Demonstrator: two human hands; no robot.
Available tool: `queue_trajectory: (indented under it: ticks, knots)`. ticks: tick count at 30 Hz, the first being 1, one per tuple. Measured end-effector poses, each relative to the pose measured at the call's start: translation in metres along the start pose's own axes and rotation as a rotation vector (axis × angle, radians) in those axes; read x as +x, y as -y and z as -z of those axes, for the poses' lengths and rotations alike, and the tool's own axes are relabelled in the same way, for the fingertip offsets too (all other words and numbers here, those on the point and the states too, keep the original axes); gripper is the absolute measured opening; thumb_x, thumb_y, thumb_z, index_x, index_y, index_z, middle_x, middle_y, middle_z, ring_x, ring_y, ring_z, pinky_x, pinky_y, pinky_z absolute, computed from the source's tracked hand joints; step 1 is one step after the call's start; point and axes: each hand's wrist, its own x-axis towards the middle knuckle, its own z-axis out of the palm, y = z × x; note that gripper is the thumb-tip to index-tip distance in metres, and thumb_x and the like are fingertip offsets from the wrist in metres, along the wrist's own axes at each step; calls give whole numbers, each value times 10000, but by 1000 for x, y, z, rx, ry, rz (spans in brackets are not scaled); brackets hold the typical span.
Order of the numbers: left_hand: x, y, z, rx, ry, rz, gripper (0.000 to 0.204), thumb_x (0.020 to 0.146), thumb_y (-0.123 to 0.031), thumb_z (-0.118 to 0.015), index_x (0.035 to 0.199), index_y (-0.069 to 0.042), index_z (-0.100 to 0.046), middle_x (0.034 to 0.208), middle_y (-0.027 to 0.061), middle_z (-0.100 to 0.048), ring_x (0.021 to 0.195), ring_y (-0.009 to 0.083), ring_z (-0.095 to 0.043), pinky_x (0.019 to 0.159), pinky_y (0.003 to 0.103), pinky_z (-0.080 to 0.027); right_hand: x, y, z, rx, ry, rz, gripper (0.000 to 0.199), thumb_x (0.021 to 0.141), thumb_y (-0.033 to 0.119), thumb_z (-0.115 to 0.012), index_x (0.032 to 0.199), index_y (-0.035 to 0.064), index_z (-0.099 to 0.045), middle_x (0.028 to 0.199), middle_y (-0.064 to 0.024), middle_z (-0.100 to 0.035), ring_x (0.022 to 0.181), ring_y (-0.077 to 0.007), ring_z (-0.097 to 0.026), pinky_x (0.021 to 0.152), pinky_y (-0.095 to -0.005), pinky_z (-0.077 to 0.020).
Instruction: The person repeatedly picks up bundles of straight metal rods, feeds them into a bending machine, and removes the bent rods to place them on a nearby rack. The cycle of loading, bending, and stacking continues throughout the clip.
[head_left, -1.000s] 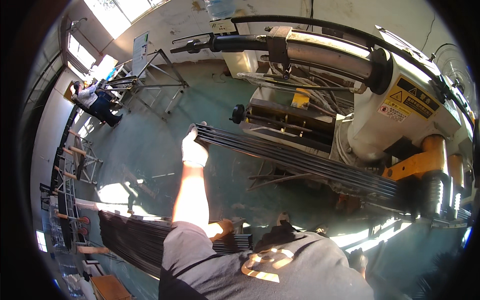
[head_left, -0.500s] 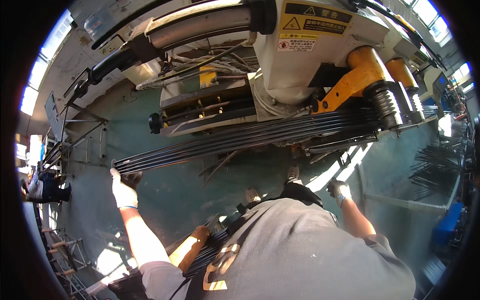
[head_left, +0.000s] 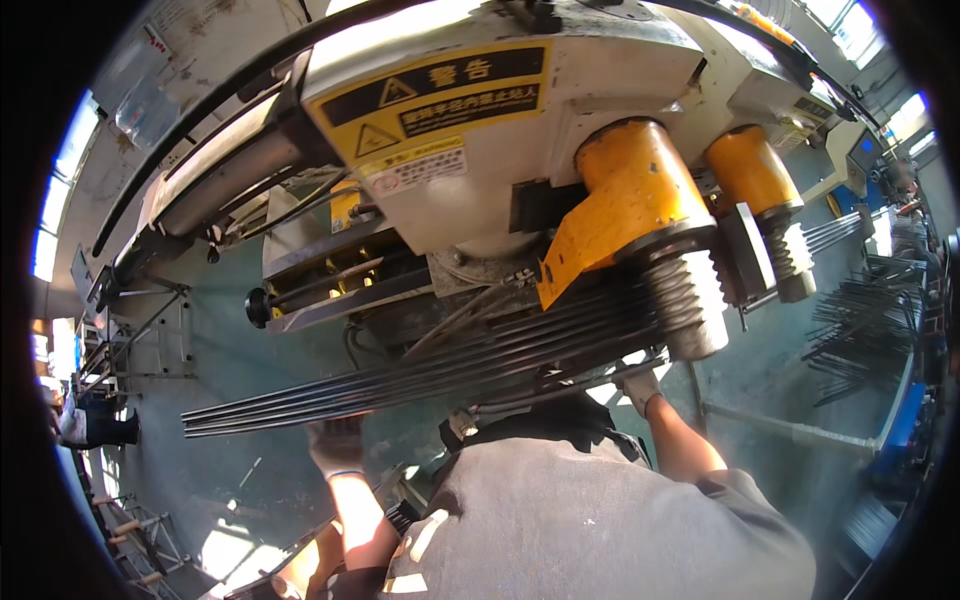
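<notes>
A bundle of long dark steel rods (head_left: 430, 375) runs from the lower left up to the right, under the yellow rollers (head_left: 640, 210) of a big white machine (head_left: 470, 150). My gloved left hand (head_left: 337, 447) grips the bundle from below, near its free left end. My gloved right hand (head_left: 638, 387) is raised against the underside of the rods, just below the threaded shaft (head_left: 688, 305) of the nearer roller. Its fingers are hidden behind the rods. My grey-shirted torso fills the lower middle of the view.
Several bent dark rods (head_left: 860, 320) lie stacked at the right on the green floor. A metal frame rack (head_left: 140, 330) stands at the left, and another person (head_left: 85, 425) crouches beyond it. A black hose (head_left: 210, 110) arcs over the machine. A blue bin (head_left: 905, 430) sits at the far right.
The view has swung closer to the machine. My left hand has shifted inward along the rods. My right hand has risen from beside my body up to the bundle.
</notes>
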Motion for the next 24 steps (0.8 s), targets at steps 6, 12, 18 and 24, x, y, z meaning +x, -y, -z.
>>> queue_trajectory:
  ticks: [6,12,18,24]
  knots:
    - [-2,119,-12,12,-259,87,451,1118,-363,-616,1380,-22,-748,1399,211,-749,1385,381,-669,1179,554,-528,52,-97,59,-14,3,-249,257,1050,213,-652,1072,14,-813,1004,-157,-822,912,-285,-759,833,-415,-562]
    - [-13,138,-47,283,-158,44,393,1048,-296,-732,1326,-22,-773,1324,204,-780,1283,374,-717,1078,520,-577,56,-99,77,49,-2,-264,280,1056,240,-675,1119,8,-819,1053,-177,-829,968,-300,-777,862,-418,-576]
    - [-12,148,-69,830,95,-108,363,979,-229,-848,1273,-22,-798,1249,198,-810,1181,368,-765,977,486,-626,61,-107,58,-146,-109,82,311,1062,266,-698,1166,2,-826,1102,-196,-837,1025,-315,-794,890,-420,-589]
    - [3,146,-73,963,360,-161,341,1106,-123,-671,1406,36,-706,1329,178,-760,1178,332,-733,980,486,-624,-34,14,81,218,-328,-148,394,1079,353,-720,1217,0,-828,1104,-217,-834,1025,-297,-794,922,-410,-577]
